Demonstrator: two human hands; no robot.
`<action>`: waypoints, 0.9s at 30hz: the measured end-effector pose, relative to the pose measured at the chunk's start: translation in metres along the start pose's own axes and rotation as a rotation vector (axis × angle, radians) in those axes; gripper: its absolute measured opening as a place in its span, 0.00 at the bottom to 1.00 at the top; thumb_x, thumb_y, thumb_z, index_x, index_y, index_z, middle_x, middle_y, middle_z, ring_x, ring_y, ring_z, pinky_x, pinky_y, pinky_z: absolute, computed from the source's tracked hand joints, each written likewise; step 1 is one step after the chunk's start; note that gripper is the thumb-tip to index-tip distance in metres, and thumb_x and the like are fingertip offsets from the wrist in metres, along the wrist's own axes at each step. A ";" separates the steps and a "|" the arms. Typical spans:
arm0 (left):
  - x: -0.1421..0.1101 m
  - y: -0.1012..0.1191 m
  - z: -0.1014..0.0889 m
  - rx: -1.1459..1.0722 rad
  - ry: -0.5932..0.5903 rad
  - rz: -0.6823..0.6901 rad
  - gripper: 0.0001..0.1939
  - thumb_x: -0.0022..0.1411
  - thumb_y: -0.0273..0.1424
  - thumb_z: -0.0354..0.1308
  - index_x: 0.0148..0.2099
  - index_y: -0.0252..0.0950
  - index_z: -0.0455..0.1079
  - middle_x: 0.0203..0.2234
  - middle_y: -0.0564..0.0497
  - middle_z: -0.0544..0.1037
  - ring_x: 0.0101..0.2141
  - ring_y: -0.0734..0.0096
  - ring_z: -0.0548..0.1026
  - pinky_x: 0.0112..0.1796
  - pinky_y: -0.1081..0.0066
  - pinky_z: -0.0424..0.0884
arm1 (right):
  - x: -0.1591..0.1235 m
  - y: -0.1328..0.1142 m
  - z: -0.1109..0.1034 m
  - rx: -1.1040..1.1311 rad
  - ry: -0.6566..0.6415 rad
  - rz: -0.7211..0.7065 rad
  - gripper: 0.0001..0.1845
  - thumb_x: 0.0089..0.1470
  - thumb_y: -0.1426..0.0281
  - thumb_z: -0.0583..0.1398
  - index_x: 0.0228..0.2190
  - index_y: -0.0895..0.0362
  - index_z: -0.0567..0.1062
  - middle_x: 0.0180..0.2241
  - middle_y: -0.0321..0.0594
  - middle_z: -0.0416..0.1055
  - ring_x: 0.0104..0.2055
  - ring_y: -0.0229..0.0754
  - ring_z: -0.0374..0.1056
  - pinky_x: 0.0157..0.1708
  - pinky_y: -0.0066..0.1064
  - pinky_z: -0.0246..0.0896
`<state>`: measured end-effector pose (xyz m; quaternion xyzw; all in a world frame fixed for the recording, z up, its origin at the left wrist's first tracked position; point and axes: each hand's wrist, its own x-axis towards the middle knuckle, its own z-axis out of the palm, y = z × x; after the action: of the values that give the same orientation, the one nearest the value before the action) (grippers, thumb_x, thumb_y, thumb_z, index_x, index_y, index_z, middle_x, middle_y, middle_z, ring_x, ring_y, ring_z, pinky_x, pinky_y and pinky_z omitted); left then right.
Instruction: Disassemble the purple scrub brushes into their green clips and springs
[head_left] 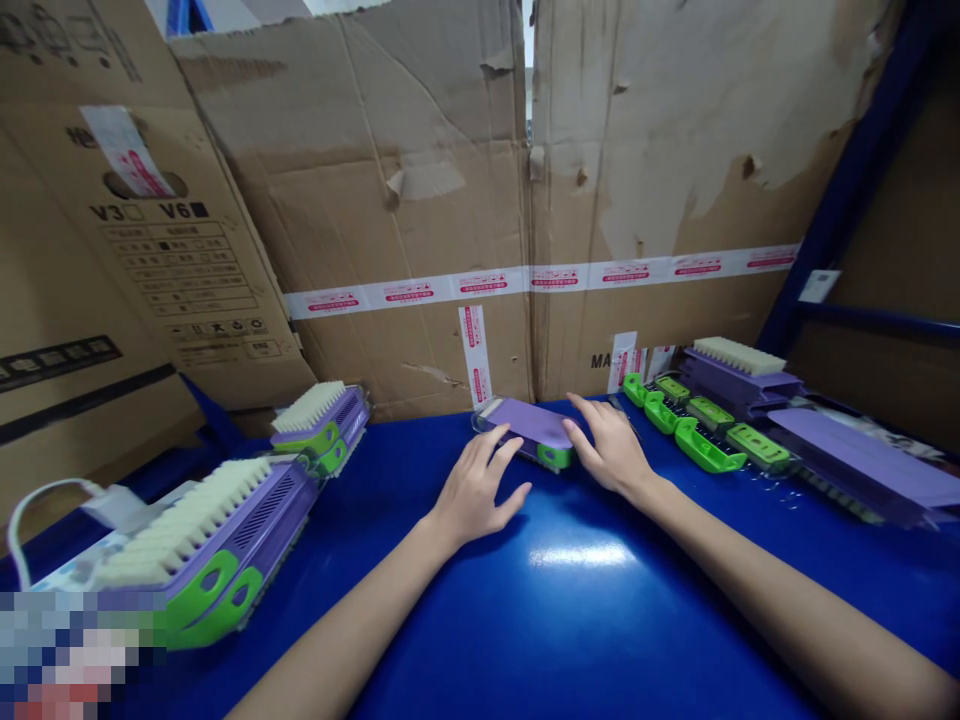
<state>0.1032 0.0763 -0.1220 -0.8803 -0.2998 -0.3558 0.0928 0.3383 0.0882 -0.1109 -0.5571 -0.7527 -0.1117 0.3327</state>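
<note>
A purple brush-like block with a green end piece lies on the blue table, flat purple face up, near the cardboard wall. My left hand is at its near left side, fingers apart; whether the fingertips touch it I cannot tell. At the block's right end is my right hand, its thumb at the purple edge and its fingers spread. Neither hand is wrapped round anything.
On the left, purple-and-green bristled blocks stand bristles up, beside a white cable. To the right are green curved pieces and stacked purple housings. Cardboard sheets wall the back; a blue post rises at right.
</note>
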 end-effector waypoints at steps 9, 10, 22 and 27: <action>-0.001 -0.015 0.016 0.164 0.072 -0.335 0.33 0.60 0.36 0.55 0.63 0.33 0.49 0.59 0.35 0.57 0.58 0.50 0.60 0.55 0.52 0.60 | -0.004 0.001 0.007 -0.068 -0.069 -0.122 0.32 0.56 0.52 0.53 0.55 0.60 0.64 0.54 0.53 0.62 0.57 0.54 0.55 0.56 0.48 0.47; -0.001 -0.016 0.017 0.155 0.060 -0.342 0.34 0.60 0.36 0.56 0.63 0.33 0.48 0.60 0.36 0.57 0.58 0.50 0.59 0.55 0.52 0.59 | -0.004 0.004 0.009 -0.068 -0.081 -0.112 0.32 0.56 0.53 0.53 0.55 0.60 0.64 0.55 0.54 0.61 0.58 0.54 0.55 0.56 0.48 0.48; -0.002 -0.020 0.016 0.063 0.031 -0.346 0.39 0.58 0.32 0.58 0.66 0.39 0.41 0.61 0.37 0.56 0.60 0.52 0.56 0.56 0.53 0.58 | -0.001 0.017 0.012 0.061 -0.020 -0.256 0.36 0.52 0.62 0.59 0.59 0.58 0.56 0.55 0.55 0.55 0.58 0.54 0.53 0.54 0.49 0.56; -0.001 -0.020 0.014 -0.004 -0.011 -0.304 0.45 0.54 0.30 0.62 0.66 0.42 0.39 0.58 0.39 0.59 0.58 0.51 0.59 0.54 0.52 0.61 | -0.002 0.012 0.006 -0.044 0.002 -0.362 0.34 0.53 0.66 0.56 0.60 0.58 0.55 0.55 0.56 0.55 0.56 0.56 0.53 0.53 0.52 0.55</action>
<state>0.0983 0.0972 -0.1341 -0.8270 -0.4292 -0.3614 0.0344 0.3475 0.0941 -0.1191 -0.4194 -0.8377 -0.1870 0.2957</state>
